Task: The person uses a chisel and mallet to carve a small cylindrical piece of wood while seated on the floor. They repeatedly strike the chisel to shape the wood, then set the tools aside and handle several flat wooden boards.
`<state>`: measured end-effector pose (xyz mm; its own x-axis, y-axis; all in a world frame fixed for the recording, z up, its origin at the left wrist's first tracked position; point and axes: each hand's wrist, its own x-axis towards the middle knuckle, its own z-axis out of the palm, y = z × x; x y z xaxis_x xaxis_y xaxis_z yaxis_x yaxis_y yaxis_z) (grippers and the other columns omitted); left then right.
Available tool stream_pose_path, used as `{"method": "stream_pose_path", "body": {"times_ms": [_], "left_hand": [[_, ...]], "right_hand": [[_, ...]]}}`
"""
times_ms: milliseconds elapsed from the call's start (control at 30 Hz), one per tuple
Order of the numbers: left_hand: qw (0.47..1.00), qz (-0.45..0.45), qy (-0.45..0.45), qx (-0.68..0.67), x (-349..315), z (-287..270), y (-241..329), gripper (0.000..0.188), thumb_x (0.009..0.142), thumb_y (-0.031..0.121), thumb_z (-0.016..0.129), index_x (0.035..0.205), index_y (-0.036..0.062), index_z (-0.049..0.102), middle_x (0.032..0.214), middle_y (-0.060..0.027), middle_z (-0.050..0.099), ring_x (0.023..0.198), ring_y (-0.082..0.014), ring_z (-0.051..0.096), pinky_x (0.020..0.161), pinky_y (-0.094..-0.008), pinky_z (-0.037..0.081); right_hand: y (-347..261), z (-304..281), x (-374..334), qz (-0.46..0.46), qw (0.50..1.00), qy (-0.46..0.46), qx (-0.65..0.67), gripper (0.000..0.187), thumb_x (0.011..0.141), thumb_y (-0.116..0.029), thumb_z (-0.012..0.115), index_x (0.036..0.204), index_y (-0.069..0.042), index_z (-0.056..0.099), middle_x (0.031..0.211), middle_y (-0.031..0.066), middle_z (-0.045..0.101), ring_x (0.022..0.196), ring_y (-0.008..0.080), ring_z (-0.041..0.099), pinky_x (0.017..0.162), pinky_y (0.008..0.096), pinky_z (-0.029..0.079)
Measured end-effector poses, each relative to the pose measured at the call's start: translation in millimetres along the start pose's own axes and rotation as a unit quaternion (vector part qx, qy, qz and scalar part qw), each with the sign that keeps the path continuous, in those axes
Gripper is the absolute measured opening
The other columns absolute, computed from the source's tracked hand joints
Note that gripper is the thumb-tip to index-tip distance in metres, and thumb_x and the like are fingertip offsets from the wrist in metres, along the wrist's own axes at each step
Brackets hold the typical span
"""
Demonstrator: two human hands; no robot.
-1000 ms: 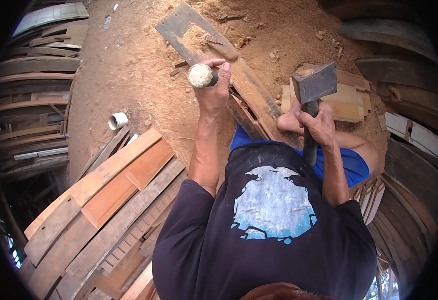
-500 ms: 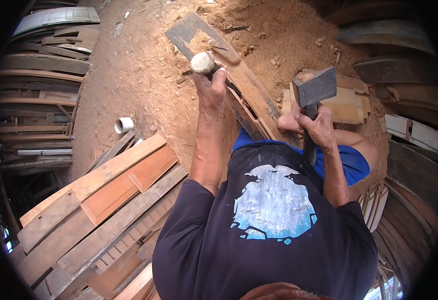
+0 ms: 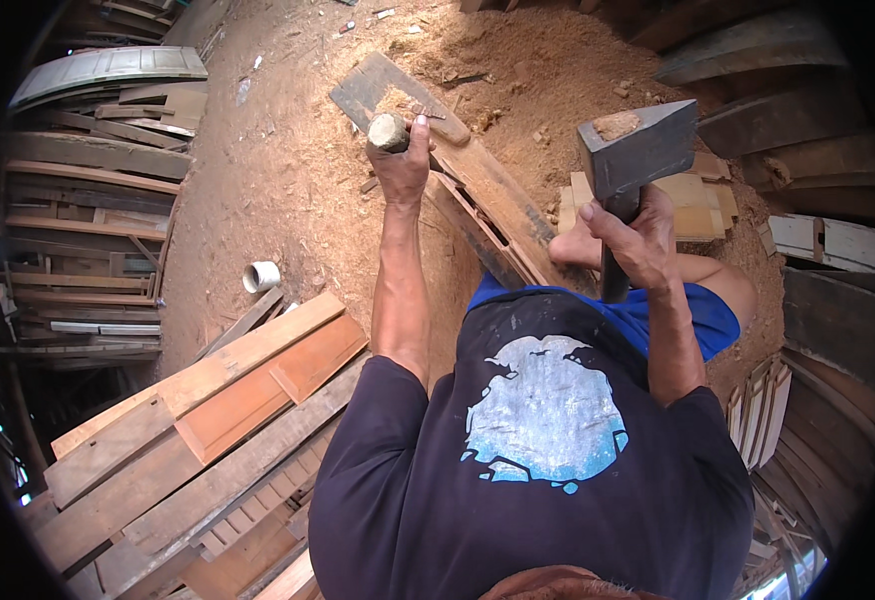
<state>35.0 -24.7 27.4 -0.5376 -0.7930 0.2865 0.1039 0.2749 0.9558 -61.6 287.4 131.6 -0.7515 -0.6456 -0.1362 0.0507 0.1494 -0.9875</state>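
My left hand [image 3: 401, 180] is wrapped around a chisel [image 3: 389, 131], whose pale, round handle end faces up; its blade is hidden below the hand. Beneath and beside it, a worn plank [image 3: 518, 190] slants from my lap up to the left, with shavings near its far end. A narrower board [image 3: 470, 222] with a long dark slot lies along the plank's left side. In my right hand [image 3: 643, 240], closed round the handle, a dark wooden mallet [image 3: 648, 150] is held up, its block head clear of the chisel. One end of the head shows bare, battered wood.
Sawdust and shavings cover the ground [image 3: 298, 170]. Stacked boards [image 3: 248, 400] lie at the near left, with a white cup-like ring [image 3: 261, 276] beyond them. Timber piles [image 3: 98, 230] line the left, and more boards [image 3: 788, 130] the right. Pale wood pieces [image 3: 693, 205] lie behind the mallet.
The mallet has risen, its head now larger in view and tilted. My left hand and the chisel have shifted slightly left.
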Motion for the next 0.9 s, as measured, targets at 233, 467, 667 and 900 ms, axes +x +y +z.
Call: {"method": "stream_pose_path", "body": {"times_ms": [233, 467, 667, 900], "left_hand": [[1.0, -0.01, -0.019, -0.013, 4, 2, -1, 0.014, 0.091, 0.008, 0.073, 0.087, 0.0036, 0.06, 0.068, -0.0033, 0.064, 0.056, -0.0118, 0.063, 0.051, -0.0265, 0.052], [0.999, 0.024, -0.042, 0.007, 3, 3, -5, 0.013, 0.089, 0.009, 0.075, 0.088, 0.0029, 0.064, 0.072, -0.0031, 0.067, 0.059, -0.0118, 0.065, 0.055, -0.0275, 0.053], [0.984, 0.137, -0.072, 0.084, -19, 33, 2, 0.014, 0.084, 0.006, 0.077, 0.085, 0.0021, 0.063, 0.073, -0.0052, 0.069, 0.065, -0.0139, 0.068, 0.06, -0.0282, 0.053], [0.969, 0.131, -0.182, 0.105, -9, 40, -6, 0.021, 0.083, 0.002, 0.075, 0.103, 0.0002, 0.069, 0.084, -0.0095, 0.075, 0.076, -0.0126, 0.071, 0.066, -0.0296, 0.056]], "right_hand": [[-32, 0, 1, -0.056, 0.997, 0.036, 0.04, 0.028, 0.085, -0.017, 0.08, 0.1, 0.001, 0.066, 0.085, 0.0025, 0.065, 0.076, 0.0107, 0.059, 0.07, 0.0279, 0.049], [-32, -3, 3, -0.058, 0.998, 0.029, 0.015, 0.027, 0.085, -0.021, 0.08, 0.095, 0.001, 0.067, 0.08, 0.0036, 0.066, 0.073, 0.0115, 0.06, 0.067, 0.0291, 0.049], [-60, 12, 12, -0.142, 0.989, 0.023, 0.022, 0.025, 0.085, -0.016, 0.081, 0.095, 0.002, 0.067, 0.079, 0.0038, 0.068, 0.071, 0.0108, 0.061, 0.064, 0.0308, 0.049], [-8, 58, 90, -0.186, 0.865, -0.06, -0.461, 0.029, 0.082, -0.019, 0.072, 0.106, -0.003, 0.067, 0.083, 0.0234, 0.07, 0.079, 0.0405, 0.071, 0.071, 0.049, 0.055]]}}
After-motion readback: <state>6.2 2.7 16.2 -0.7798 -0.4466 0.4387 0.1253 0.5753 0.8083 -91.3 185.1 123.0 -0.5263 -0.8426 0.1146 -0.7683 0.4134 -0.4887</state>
